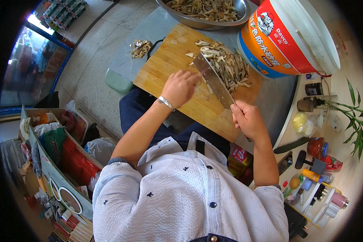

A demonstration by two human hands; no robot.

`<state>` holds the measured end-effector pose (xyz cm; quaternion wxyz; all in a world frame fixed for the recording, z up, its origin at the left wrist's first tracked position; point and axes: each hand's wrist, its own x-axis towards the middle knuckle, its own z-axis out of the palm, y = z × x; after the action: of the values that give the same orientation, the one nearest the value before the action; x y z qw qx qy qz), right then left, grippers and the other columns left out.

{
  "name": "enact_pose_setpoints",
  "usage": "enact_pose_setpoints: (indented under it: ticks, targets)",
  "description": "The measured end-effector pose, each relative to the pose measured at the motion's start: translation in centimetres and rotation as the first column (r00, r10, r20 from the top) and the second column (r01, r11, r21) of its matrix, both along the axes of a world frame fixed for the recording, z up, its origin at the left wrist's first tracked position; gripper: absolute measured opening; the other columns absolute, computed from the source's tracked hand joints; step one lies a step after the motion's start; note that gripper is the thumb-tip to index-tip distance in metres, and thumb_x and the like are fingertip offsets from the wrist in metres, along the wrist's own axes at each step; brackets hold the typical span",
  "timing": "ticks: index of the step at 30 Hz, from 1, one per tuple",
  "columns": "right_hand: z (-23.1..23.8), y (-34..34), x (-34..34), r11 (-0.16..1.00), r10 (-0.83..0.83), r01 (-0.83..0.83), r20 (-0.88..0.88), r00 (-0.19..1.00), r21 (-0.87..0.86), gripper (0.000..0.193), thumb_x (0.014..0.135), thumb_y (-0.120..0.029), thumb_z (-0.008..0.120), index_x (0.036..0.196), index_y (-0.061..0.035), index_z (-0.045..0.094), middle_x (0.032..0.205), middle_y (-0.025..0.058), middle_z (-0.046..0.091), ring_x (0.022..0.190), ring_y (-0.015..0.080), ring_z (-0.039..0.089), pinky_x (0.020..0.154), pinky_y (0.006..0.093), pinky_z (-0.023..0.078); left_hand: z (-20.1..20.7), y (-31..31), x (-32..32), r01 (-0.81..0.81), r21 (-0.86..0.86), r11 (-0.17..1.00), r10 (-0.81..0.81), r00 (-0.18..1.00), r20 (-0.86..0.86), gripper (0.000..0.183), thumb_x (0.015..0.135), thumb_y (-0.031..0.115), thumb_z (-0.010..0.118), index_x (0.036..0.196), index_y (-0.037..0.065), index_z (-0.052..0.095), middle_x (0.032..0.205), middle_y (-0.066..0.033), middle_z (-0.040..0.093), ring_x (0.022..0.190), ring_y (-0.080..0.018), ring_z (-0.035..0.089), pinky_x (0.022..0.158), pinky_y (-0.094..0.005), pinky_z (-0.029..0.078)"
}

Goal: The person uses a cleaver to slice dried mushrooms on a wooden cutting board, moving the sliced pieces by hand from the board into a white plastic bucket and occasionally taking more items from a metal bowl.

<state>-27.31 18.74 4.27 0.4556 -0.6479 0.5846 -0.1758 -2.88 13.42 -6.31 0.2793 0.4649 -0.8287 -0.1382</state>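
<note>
My right hand (248,119) is wrapped round the handle of a cleaver (214,80). Its broad blade points away to the left over a wooden cutting board (157,68). My left hand (182,88), with a silver bracelet at the wrist, is over the board left of the blade. Its fingers curl downward and are slightly blurred; whatever is under them is hidden. Beyond and to the right of the blade lies a heap of sliced mushrooms (230,66). A few pale scraps lie on the board near the blade's tip.
A metal basin (238,20) of mushroom slices stands at the far side, beside a large orange-and-white bucket (282,40). Mushroom trimmings (140,48) lie left of the board on the grey surface. Jars, a cucumber (291,145) and a plant (353,117) are at right; a drawer (60,149) holds bags.
</note>
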Motion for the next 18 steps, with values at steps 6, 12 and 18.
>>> enact_pose_setpoints:
  ticks: [6, 12, 18]
  targets:
    - [-0.1, 0.4, -0.7, 1.000, -0.010, 0.011, -0.008, 1.000, 0.009, 0.028, 0.096, -0.023, 0.051, 0.079, -0.0014, 0.053, 0.056, 0.0042, 0.053, 0.049, 0.0117, 0.054, 0.049, 0.0288, 0.044, -0.5, -0.7, 2.0, 0.251, -0.056, 0.966, -0.257, 0.940, -0.225, 0.028, 0.079, 0.003, 0.060, 0.105, 0.009, 0.067, 0.101, -0.0080, 0.064, 0.100, -0.0291, 0.059, 0.089, -0.0405, 0.045]
    - [-1.0, -0.7, -0.4, 0.996, 0.088, -0.088, 0.002, 0.996, 0.012, 0.024, 0.096, -0.023, 0.050, 0.088, -0.0016, 0.058, 0.059, 0.0081, 0.057, 0.051, 0.0168, 0.057, 0.052, 0.0311, 0.046, -0.9, 1.0, 1.7, -0.097, -0.157, 0.983, 0.055, 0.967, -0.250, 0.016, 0.075, 0.002, 0.067, 0.091, 0.006, 0.070, 0.099, -0.0067, 0.064, 0.088, -0.0266, 0.062, 0.077, -0.0354, 0.051]
    - [-1.0, -2.9, 0.6, 0.957, 0.237, -0.264, -0.196, 0.951, -0.121, 0.030, 0.093, -0.024, 0.050, 0.111, -0.0028, 0.063, 0.081, 0.0206, 0.065, 0.075, 0.0372, 0.063, 0.068, 0.0435, 0.049, -2.0, 2.0, 0.3, -0.127, -0.119, 0.985, 0.107, 0.981, -0.164, 0.016, 0.076, 0.005, 0.068, 0.091, 0.007, 0.070, 0.095, -0.0046, 0.064, 0.083, -0.0245, 0.061, 0.075, -0.0345, 0.051]
